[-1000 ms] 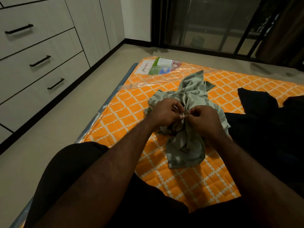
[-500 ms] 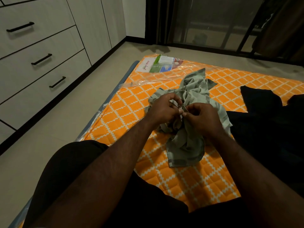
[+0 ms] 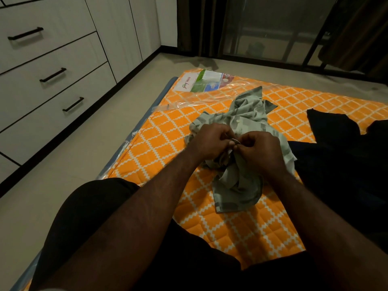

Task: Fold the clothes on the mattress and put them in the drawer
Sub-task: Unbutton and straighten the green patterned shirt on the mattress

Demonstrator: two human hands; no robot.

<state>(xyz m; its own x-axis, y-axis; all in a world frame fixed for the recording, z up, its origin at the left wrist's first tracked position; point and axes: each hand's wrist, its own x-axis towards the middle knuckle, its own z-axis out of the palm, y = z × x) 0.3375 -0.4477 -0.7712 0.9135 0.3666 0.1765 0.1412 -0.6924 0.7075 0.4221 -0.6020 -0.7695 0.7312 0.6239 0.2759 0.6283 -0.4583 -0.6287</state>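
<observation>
grey-green shirt (image 3: 237, 192) bunched on mattress (image 3: 163, 141) | my left hand (image 3: 209, 141) and right hand (image 3: 261, 153) each pinch its cloth, knuckles together | likely soft, light, limp | best taken at shoulders

**Dim room with a pale floor**

White cabinets (image 3: 117, 28) with black-handled drawers (image 3: 52, 59) line the left side above a black baseboard (image 3: 63, 137). The floor (image 3: 63, 185) is pale and smooth. At the far end, a dark glass door (image 3: 273, 28) stands between dark curtains (image 3: 199, 24). The light is low and warm.
</observation>
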